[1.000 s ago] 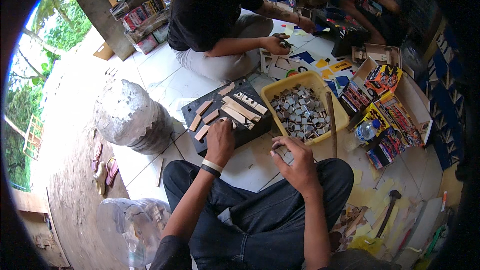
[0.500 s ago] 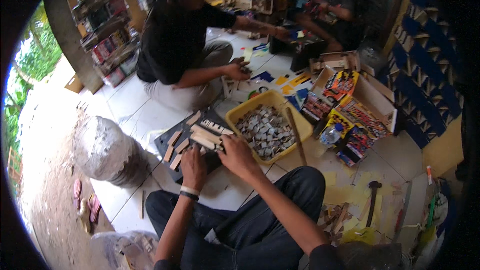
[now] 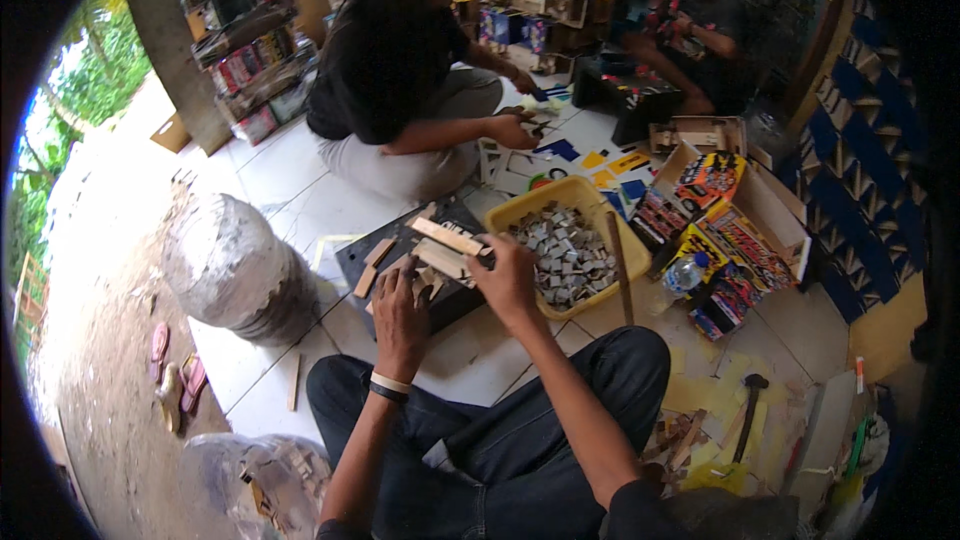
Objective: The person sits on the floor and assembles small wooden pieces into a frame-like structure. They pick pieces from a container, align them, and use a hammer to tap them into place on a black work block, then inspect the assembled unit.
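Note:
My right hand (image 3: 508, 280) pinches the end of a pale wooden strip (image 3: 448, 236), raised at a tilt over a black board (image 3: 385, 233). Another light wooden strip (image 3: 440, 261) lies just below it, close to my fingers. My left hand (image 3: 401, 318) reaches over the board's near side with its fingers stretched out, beside small wooden blocks. Whether its fingertips touch a block is hard to see. Further short wooden blocks (image 3: 372, 266) lie at the board's left. Right of the board stands a yellow tub (image 3: 497, 212) full of small grey-and-brown square pieces.
A wooden stick (image 3: 620, 270) leans on the tub. Printed boxes (image 3: 750, 230) and a plastic bottle (image 3: 684, 274) stand to the right, a hammer (image 3: 748, 415) near my right knee. At left is a large wrapped bundle (image 3: 225, 265). One person (image 3: 400, 70) sits opposite, another (image 3: 690, 40) farther back.
My right hand has lifted a wooden strip off the board. My left hand's fingers have straightened from a curled grasp. The whole view has shifted, and the person opposite has brought their hands together.

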A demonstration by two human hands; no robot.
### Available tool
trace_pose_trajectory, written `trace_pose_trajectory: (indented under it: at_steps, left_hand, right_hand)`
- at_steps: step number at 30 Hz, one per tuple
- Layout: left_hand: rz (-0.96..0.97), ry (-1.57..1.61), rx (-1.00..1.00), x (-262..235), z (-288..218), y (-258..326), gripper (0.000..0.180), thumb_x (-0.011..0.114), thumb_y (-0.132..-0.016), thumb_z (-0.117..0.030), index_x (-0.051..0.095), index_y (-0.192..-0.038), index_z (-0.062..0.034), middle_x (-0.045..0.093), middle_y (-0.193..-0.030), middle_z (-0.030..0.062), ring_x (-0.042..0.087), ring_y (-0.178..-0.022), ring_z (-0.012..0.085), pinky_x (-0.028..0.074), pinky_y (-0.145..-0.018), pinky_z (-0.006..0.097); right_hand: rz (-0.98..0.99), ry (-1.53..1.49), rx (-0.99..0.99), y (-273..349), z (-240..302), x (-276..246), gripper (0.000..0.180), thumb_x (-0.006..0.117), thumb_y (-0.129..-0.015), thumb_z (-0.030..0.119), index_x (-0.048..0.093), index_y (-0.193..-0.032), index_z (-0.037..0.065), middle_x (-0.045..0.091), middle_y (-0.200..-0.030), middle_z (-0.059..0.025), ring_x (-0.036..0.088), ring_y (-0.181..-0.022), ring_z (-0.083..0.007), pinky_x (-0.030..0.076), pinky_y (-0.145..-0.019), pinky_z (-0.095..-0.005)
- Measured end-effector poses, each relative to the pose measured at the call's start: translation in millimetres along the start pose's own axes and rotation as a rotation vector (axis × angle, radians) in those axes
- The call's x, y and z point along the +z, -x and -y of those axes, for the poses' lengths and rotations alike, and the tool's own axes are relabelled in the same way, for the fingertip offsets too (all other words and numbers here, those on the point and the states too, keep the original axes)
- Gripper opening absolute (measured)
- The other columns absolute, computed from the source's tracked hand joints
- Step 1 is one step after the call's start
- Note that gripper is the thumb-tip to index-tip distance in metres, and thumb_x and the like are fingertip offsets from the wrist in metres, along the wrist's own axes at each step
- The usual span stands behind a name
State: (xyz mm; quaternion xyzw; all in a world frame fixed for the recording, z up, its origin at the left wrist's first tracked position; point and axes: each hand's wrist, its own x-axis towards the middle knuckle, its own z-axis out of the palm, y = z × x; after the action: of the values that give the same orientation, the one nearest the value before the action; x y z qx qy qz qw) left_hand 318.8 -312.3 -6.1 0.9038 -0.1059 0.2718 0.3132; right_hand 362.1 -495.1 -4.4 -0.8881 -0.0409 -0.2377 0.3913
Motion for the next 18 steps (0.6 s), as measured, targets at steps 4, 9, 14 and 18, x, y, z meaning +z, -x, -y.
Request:
trace_pose_trajectory:
  at_steps: [4, 9, 14, 18]
  left_hand:
    - [-0.015, 0.332, -0.068, -36.0, -22.4, 10.4, 0.04, 0.07, -0.087, 0.008, 0.067, -0.126, 0.0009, 0.066, -0.123, 0.0189, 0.065, -0.115, 0.0391, 0.051, -0.101, 0.042]
    - [0.077, 0.764, -0.195, -65.7, -53.7, 21.0, 0.035, 0.068, -0.095, 0.004, 0.066, -0.13, 0.0039, 0.067, -0.132, 0.0141, 0.064, -0.125, 0.0225, 0.052, -0.106, 0.034]
    - [0.164, 0.804, -0.248, -76.5, -65.2, 31.3, 0.032, 0.07, -0.096, 0.001, 0.068, -0.128, 0.0028, 0.066, -0.133, 0.0116, 0.063, -0.123, 0.0202, 0.052, -0.103, 0.032]
    - [0.243, 0.805, -0.336, -66.5, -43.7, 40.0, 0.035, 0.075, -0.095, -0.006, 0.069, -0.128, 0.0044, 0.069, -0.127, 0.0111, 0.065, -0.119, 0.0183, 0.052, -0.101, 0.031]
  right_hand:
    - [-0.104, -0.243, -0.117, 17.3, 40.1, -50.5, 0.03, 0.084, -0.082, 0.008, 0.074, -0.108, -0.003, 0.072, -0.096, -0.0143, 0.073, -0.084, -0.0247, 0.058, -0.076, -0.0345]
    - [-0.061, -0.298, -0.084, 42.0, 72.1, -84.5, 0.027, 0.084, -0.083, 0.004, 0.074, -0.108, -0.003, 0.07, -0.097, -0.0112, 0.073, -0.086, -0.0207, 0.058, -0.077, -0.033]
    - [-0.014, -0.266, -0.113, 56.0, 67.4, -83.4, 0.029, 0.086, -0.081, 0.003, 0.075, -0.107, -0.002, 0.071, -0.103, -0.0124, 0.073, -0.094, -0.0237, 0.058, -0.083, -0.034]
    - [0.111, -0.31, -0.119, 68.3, 48.9, -57.8, 0.034, 0.085, -0.081, 0.006, 0.073, -0.111, -0.001, 0.074, -0.111, -0.0166, 0.073, -0.102, -0.0296, 0.058, -0.087, -0.0393]
